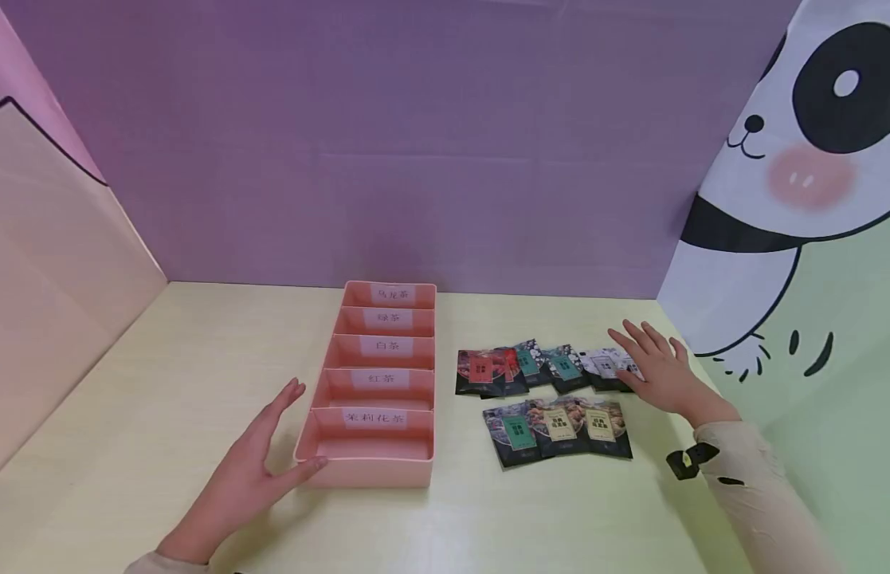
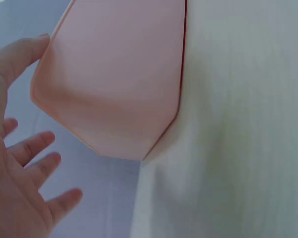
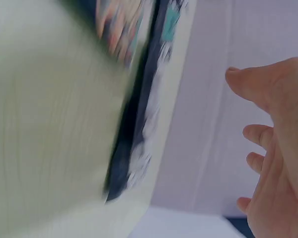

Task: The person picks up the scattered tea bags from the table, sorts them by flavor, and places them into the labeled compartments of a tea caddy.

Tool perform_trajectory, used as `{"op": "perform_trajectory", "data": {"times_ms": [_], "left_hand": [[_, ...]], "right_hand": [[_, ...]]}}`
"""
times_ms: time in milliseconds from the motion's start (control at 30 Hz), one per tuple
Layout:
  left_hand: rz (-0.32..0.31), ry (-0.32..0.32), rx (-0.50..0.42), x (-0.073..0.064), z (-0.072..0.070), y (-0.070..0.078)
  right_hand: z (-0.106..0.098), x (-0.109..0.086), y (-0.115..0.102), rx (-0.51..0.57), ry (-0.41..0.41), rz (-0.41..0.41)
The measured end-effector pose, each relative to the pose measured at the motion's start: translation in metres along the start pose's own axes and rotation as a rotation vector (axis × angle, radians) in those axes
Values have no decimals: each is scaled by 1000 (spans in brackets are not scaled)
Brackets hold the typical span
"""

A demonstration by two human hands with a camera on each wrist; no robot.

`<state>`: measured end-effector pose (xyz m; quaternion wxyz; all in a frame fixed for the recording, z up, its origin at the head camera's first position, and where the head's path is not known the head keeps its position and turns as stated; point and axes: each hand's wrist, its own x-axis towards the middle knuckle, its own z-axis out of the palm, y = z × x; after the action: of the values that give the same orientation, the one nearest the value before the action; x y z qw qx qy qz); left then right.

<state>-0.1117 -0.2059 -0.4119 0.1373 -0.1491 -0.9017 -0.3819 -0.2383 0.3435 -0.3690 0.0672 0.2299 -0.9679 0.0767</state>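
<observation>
A pink box (image 1: 369, 473) with several compartments in one column stands mid-table; each compartment has a white label with Chinese tea names. My left hand (image 1: 237, 478) is spread beside its front left corner, and the thumb appears to touch the rim. In the left wrist view, the thumb meets the edge of the box (image 2: 124, 59). My right hand (image 1: 667, 380) hovers with fingers spread at the white-patterned tea sachets (image 1: 601, 363), holding nothing. Whether a fingertip touches them I cannot tell. Left of these lie red sachets (image 1: 473, 373) and dark green-labelled sachets (image 1: 565, 368).
Nearer the front, a row of overlapping sachets (image 1: 559, 424) holds one with a green label and two with cream labels. A purple backdrop (image 1: 416, 159) rises behind the table (image 1: 165, 383). A panda-printed panel (image 1: 796, 263) borders the right side.
</observation>
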Motion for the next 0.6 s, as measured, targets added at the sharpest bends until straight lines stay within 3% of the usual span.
{"op": "perform_trajectory", "data": {"times_ms": [133, 333, 600], "left_hand": [[33, 15, -132, -3, 4, -7], [86, 38, -227, -3, 9, -12], [142, 65, -351, -3, 13, -15]], "right_hand": [[-2, 1, 21, 0, -54, 61], [2, 4, 54, -41, -127, 180], [8, 17, 71, 3, -244, 283]]}}
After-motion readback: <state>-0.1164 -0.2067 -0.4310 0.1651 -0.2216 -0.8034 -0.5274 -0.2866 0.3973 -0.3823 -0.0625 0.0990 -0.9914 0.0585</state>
